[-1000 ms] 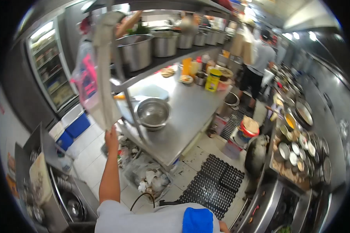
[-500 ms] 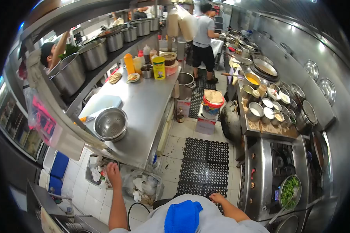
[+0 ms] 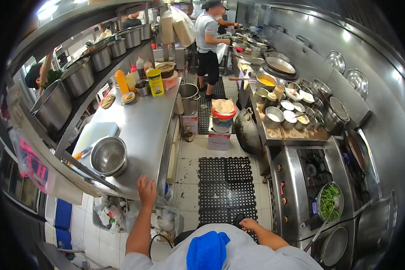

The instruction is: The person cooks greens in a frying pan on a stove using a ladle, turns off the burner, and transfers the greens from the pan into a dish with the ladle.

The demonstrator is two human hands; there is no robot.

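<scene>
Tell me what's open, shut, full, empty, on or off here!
Left hand: open, nothing visibly held
Right hand: curled, grasp unclear
Colander: upright, looks empty
Greens pan: holding greens
Burner flame: lit, blue
Second pan: looks empty
Yellow tub: upright, looks lidded
Orange bottle: upright

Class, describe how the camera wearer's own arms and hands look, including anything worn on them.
The left hand and right hand wear no gloves, and no watch shows. The light grey shirt has short sleeves, leaving the forearms bare.
</scene>
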